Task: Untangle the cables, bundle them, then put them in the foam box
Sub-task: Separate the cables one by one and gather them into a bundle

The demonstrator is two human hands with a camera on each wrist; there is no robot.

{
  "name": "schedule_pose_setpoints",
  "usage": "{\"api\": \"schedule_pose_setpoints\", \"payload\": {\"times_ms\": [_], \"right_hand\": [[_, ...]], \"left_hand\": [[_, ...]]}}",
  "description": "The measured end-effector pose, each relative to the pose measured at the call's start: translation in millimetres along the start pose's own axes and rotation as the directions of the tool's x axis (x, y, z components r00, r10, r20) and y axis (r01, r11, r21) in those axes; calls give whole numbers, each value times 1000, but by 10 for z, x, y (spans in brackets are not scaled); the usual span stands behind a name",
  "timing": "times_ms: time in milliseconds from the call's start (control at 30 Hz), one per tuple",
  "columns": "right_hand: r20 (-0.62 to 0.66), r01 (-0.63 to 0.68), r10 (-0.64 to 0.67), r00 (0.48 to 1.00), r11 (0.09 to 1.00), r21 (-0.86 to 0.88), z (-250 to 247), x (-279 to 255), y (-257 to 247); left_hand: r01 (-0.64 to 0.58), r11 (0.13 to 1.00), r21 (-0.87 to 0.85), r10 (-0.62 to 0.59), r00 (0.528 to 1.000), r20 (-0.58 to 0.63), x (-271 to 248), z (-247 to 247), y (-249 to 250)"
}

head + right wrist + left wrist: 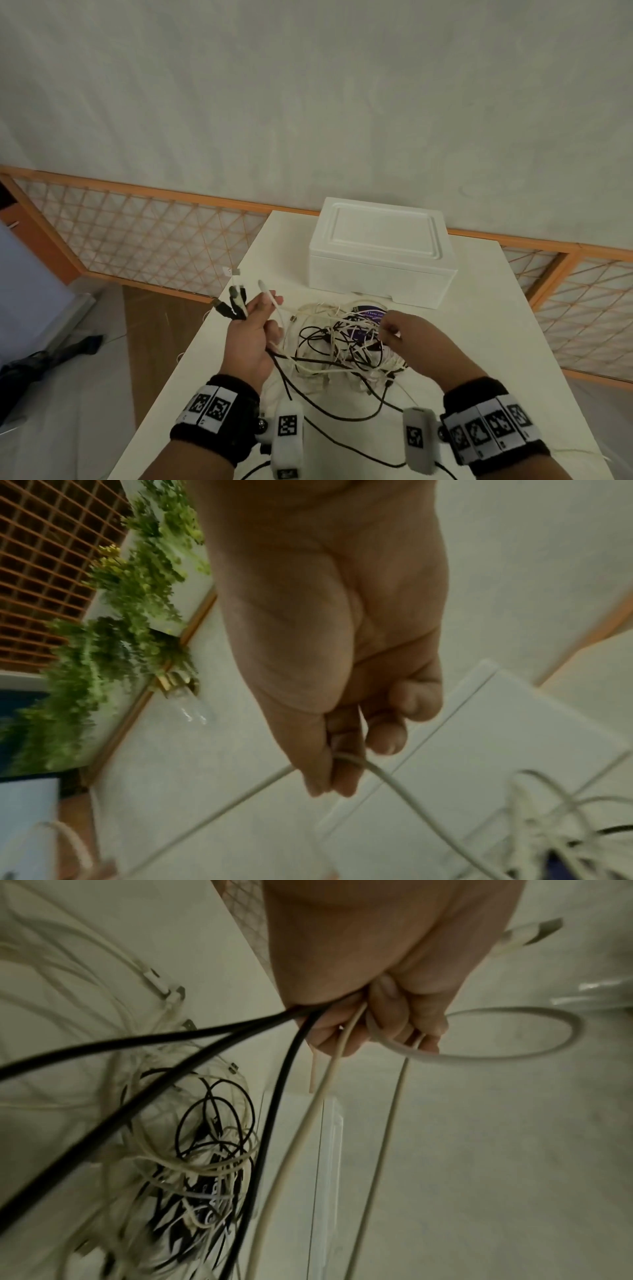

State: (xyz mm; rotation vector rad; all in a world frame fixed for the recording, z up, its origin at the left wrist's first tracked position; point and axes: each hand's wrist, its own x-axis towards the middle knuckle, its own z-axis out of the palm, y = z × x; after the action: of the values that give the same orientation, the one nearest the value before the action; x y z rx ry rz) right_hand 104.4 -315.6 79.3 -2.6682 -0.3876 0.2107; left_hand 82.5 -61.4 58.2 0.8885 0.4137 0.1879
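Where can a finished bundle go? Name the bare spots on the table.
Bare table lies right of the cable tangle, up to the right edge beside the foam box. A narrower strip runs left of the left hand. The centre, before the box, is crowded.

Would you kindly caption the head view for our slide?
Left hand holds gathered cable ends while right hand picks at the tangled cables before a closed foam box.

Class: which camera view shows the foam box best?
The head view: the whole foam box, lid on, stands behind the cable tangle. The left wrist view shows only a blurred edge; the right wrist view shows part of its lid.
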Motion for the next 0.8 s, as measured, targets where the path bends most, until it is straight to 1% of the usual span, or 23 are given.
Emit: {"api": "schedule_pose_setpoints", "payload": {"times_ms": [67, 100, 133, 167, 233, 300, 367, 433, 467, 500, 533, 567, 600, 633, 667, 700, 733, 767, 800], "right_hand": [[-27, -52, 52, 998, 999, 12, 21, -29, 54], [-51, -60, 63, 997, 997, 46, 33, -35, 46], [-82, -58, 68, 994, 990, 125, 34, -29, 16], [-118, -43, 73, 990, 971, 233, 19, -24, -36], [-176, 11, 71, 982, 904, 427, -39, -22, -187], [-222, 98, 30, 975, 835, 541, -120, -31, -337], [-251, 169, -5, 968, 750, 639, -159, -33, -449], [-270, 194, 1, 963, 692, 696, -161, -23, -509], [-278, 196, 17, 960, 668, 718, -142, -23, -522], [-283, 200, 32, 959, 631, 750, -112, -21, -514], [-278, 204, 42, 960, 579, 789, -79, -26, -503], [-257, 194, 44, 965, 541, 818, -27, -28, -471], [-213, 158, 36, 976, 556, 816, 19, -35, -434], [-145, 96, 20, 989, 656, 749, 98, -30, -349], [-49, 31, -3, 999, 803, 595, 180, -34, -262], [47, 5, -26, 999, 917, 399, 267, -43, -191], [107, 9, -33, 994, 975, 223, 362, -49, -130], [113, 11, -25, 993, 992, 129, 420, -53, -111], [84, -1, -8, 996, 994, 112, 456, -56, -106]], "left_hand": [[15, 1000, 25, -16, 998, 57, -13, -20, -2], [34, 998, 47, -39, 993, 114, -53, 0, -13], [54, 994, 91, -69, 982, 174, -89, 23, -53], [81, 986, 145, -114, 965, 238, -134, 60, -99], [97, 950, 298, -193, 931, 311, -199, 137, -233], [75, 902, 425, -229, 917, 326, -223, 209, -393], [18, 878, 478, -218, 905, 367, -275, 299, -500], [-7, 867, 498, -215, 896, 388, -311, 367, -554], [-30, 872, 489, -192, 897, 397, -329, 391, -559], [-57, 882, 468, -157, 901, 404, -334, 395, -560], [-90, 885, 457, -106, 916, 387, -328, 383, -559], [-92, 885, 456, -83, 933, 350, -301, 359, -555], [-81, 891, 448, -71, 947, 314, -274, 342, -526], [-42, 908, 418, -86, 955, 285, -235, 318, -492], [-4, 936, 353, -99, 957, 272, -217, 316, -441], [46, 964, 261, -118, 956, 268, -197, 318, -380], [78, 984, 159, -119, 956, 268, -168, 318, -325], [99, 992, 83, -118, 956, 268, -154, 323, -277], [99, 993, 64, -112, 956, 272, -117, 299, -282]]}}
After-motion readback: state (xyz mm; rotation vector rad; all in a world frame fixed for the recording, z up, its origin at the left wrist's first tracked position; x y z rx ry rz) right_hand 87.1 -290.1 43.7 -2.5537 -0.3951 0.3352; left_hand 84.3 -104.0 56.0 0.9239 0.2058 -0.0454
